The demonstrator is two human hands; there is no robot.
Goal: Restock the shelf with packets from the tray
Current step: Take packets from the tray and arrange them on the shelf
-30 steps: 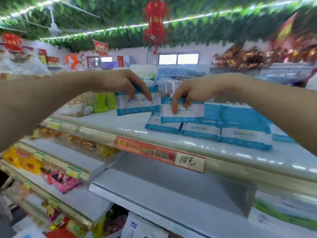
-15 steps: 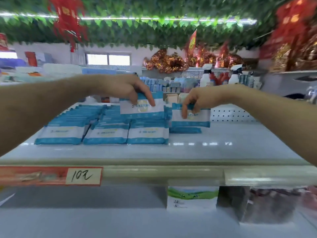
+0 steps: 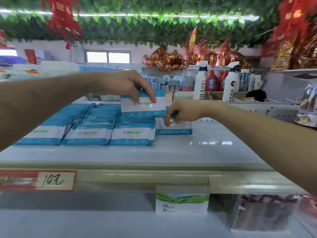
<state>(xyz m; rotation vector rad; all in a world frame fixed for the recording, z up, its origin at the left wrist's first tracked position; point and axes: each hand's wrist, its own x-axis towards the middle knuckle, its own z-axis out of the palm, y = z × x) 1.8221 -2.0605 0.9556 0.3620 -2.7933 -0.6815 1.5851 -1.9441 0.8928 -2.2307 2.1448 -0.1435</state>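
Stocking the shelf point(image 3: 197, 148): the left hand point(image 3: 127, 85) pinches a wet-wipe packet point(image 3: 143, 107) above the packet rows point(image 3: 89, 129); the right hand point(image 3: 183, 112), fingers closed, sets another packet point(image 3: 178, 128) down beside them. Next, likely releasing it squarely.

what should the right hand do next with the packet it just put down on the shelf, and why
Probably let go and pull back. The right hand has its packet lying flat on the shelf, beside the third row of packets, starting a new row. It seems settled there. The left hand holds another packet upright above the rows, so clearing away would free space for it.
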